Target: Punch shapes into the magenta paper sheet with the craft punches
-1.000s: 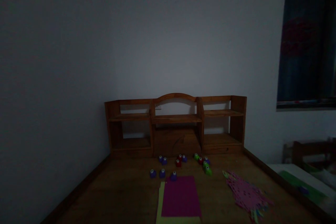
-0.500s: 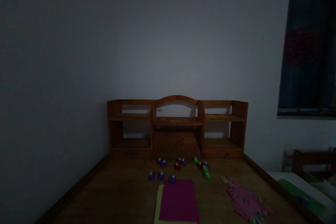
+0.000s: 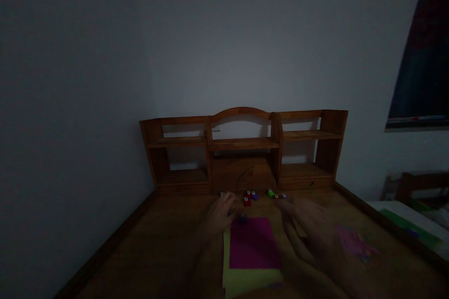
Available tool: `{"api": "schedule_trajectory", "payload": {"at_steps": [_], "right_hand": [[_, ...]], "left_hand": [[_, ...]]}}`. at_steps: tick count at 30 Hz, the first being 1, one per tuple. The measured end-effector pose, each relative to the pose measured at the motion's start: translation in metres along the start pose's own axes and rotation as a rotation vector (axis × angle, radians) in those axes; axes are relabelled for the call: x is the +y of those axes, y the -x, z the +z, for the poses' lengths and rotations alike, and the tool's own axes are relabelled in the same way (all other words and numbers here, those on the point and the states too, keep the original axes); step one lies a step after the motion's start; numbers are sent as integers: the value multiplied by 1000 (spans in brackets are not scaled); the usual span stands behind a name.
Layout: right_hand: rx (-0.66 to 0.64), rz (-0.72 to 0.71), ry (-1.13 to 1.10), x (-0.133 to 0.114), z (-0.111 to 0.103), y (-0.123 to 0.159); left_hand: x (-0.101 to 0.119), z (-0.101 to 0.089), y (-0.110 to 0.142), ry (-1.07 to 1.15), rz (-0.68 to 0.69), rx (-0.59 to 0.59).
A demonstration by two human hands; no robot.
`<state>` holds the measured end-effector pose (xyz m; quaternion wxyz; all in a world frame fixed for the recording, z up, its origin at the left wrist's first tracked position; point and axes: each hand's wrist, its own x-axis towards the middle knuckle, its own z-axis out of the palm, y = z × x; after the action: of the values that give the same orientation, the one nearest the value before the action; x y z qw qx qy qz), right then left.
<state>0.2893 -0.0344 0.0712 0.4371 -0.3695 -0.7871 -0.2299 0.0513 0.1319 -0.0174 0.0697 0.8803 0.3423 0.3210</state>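
My left hand reaches over the purple pieces on the left, fingers curved and apart from the thumb; it hides most of them. My right hand, blurred, reaches toward the green piece and its neighbours, with a gap between thumb and fingers. I see nothing held in either hand. Red pieces and a purple piece stand between the hands. These are small, with round white tops. A dark purple piece is at the top edge of a magenta sheet, which lies on yellow paper.
A wooden shelf unit stands at the back of the wooden desk, against the wall. A pink patterned item lies beyond my right hand. Right of the desk are a white surface with a green sheet and a chair.
Both hands have come into view over the desk, covering several purple and green pieces. The view has tilted down and shifted, so the shelf sits higher and more yellow paper shows.
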Motion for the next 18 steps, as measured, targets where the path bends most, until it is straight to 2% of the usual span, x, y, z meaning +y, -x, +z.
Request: {"api": "schedule_trajectory", "payload": {"at_steps": [3, 5, 8, 11, 13, 18], "right_hand": [[-204, 352, -3, 45, 64, -3], [-379, 590, 53, 72, 103, 9], [-524, 751, 151, 98, 145, 41], [-629, 822, 134, 111, 167, 72], [-642, 823, 67, 116, 172, 86], [-619, 846, -2, 121, 172, 92]], "left_hand": [[-22, 30, -7, 7, -35, -93], [-30, 45, -4, 31, -29, -115], [-37, 56, 2, 45, -12, -127], [-38, 60, 7, -12, -42, -138], [-38, 62, 8, -53, -46, -146], [-36, 65, 9, -93, -34, -155]]}}
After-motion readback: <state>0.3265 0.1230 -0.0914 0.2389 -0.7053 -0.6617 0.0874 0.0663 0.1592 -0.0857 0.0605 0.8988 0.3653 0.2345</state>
